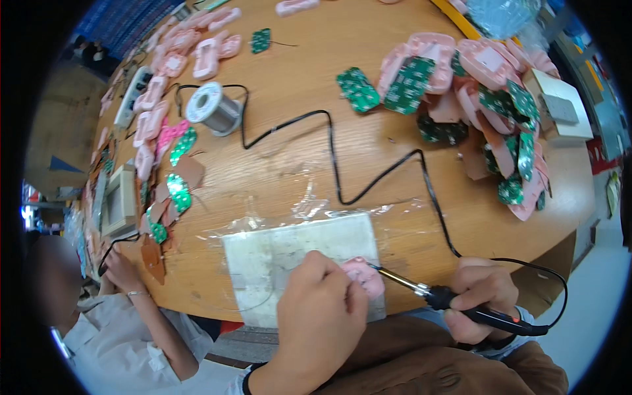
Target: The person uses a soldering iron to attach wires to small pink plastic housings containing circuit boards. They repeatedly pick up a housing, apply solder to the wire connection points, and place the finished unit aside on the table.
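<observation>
My right hand (484, 296) is closed round the black handle of a soldering iron (454, 303), which points left. Its metal tip touches or nearly touches a small pink plastic part (368, 280); the exact contact is too small to tell. With bent fingers my left hand (322, 296) grips the left side of that pink part, and its fingertips are partly hidden behind the hand. Both work over a worn whitish pad (257, 263) at the table's near edge. From the iron's rear end a black cord (336, 158) loops out and zigzags across the wooden table.
A solder wire spool (214, 110) stands at the upper left. Pink casings and green circuit boards (411, 82) are heaped at the right, beside a pale box (559, 108). More pink casings (174, 56) line the left, near a power strip (131, 99). A co-worker's hand (122, 270) is at far left.
</observation>
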The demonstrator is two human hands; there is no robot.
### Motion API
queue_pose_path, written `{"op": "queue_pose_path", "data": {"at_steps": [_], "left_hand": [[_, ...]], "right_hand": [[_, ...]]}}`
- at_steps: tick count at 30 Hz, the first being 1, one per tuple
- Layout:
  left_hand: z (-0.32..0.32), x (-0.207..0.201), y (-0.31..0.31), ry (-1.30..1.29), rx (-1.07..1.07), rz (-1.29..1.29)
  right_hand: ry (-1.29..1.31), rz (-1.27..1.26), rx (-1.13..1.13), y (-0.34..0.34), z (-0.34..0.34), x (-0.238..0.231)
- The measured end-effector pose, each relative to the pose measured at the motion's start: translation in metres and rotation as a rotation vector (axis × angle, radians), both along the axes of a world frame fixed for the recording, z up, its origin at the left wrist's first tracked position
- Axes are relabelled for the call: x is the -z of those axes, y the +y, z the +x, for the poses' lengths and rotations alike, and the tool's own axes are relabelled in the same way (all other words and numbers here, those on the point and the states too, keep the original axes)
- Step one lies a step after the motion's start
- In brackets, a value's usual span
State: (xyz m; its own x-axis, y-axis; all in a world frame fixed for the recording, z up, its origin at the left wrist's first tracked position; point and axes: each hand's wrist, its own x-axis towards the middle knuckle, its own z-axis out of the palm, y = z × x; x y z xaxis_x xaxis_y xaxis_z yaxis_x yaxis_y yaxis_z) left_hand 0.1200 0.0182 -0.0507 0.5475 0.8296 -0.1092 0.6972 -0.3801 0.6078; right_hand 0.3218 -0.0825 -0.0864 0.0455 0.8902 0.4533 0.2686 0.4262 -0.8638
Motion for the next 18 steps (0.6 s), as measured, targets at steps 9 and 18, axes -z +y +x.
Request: {"op": "queue_pose_path", "data": {"at_steps": [9,18], "left_hand": [[0.007,0.009,-0.005,0.004,-0.113,0.112],[0.005,0.012,-0.005,-0.016,-0.052,0.076]], "right_hand": [[0.044,-0.147,0.369,-0.02,0.003,0.023],[0.071,-0.15,0.316,-0.019,0.011,0.031]]}}
